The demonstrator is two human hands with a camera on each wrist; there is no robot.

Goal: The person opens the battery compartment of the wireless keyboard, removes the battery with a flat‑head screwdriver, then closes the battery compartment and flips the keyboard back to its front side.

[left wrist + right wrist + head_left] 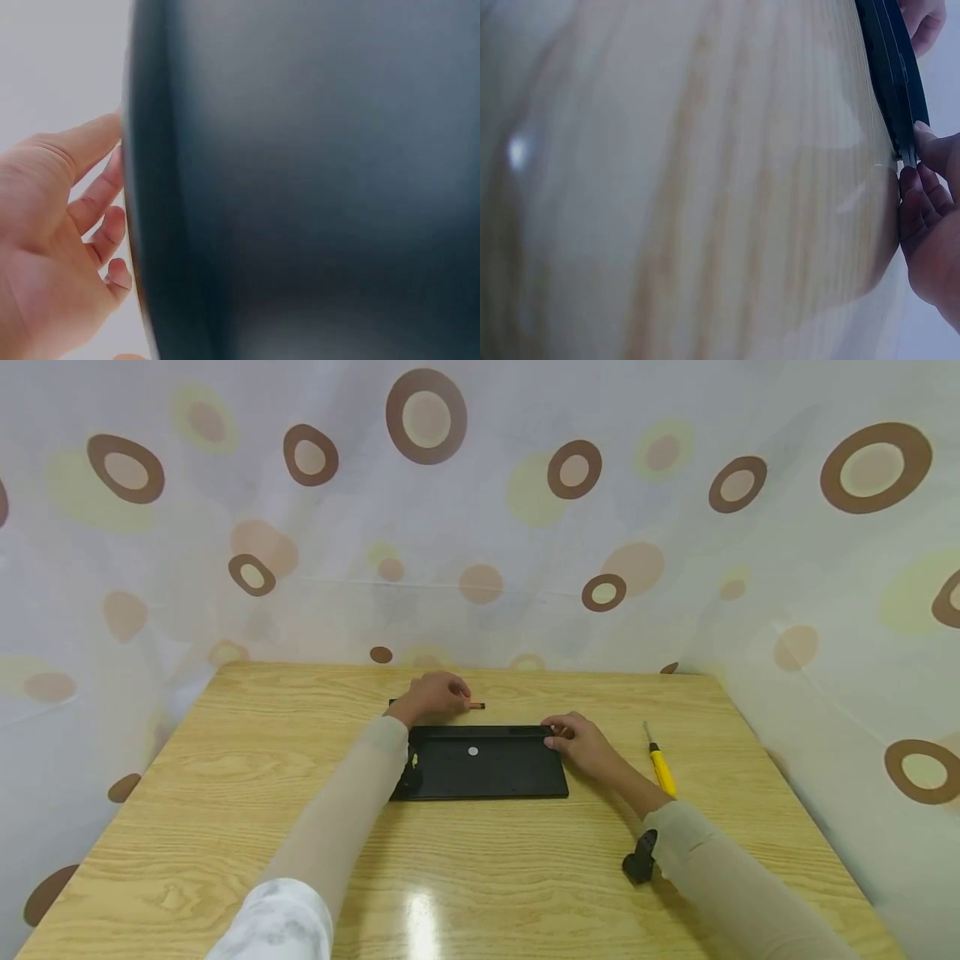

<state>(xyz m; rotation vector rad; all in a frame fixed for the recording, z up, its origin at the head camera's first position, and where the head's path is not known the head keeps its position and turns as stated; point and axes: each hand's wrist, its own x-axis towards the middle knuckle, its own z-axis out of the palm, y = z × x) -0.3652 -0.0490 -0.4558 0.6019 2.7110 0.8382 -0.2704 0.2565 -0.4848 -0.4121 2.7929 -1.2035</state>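
A flat black rectangular panel, resembling the underside of a keyboard, lies on the table with a raised ridge along its far edge. It bears a round white sticker. Beyond that edge, my left hand pinches a small copper-and-black battery at the fingertips. The panel's dark surface hides those fingertips in the left wrist view. My right hand grips the panel's far right corner. In the right wrist view, its thumb lies on the panel and the fingers curl at the edge.
A screwdriver with a yellow handle lies right of the panel, its shaft pointing to the far side. The wooden table reaches back to a patterned cloth. A black wrist camera hangs below the right sleeve.
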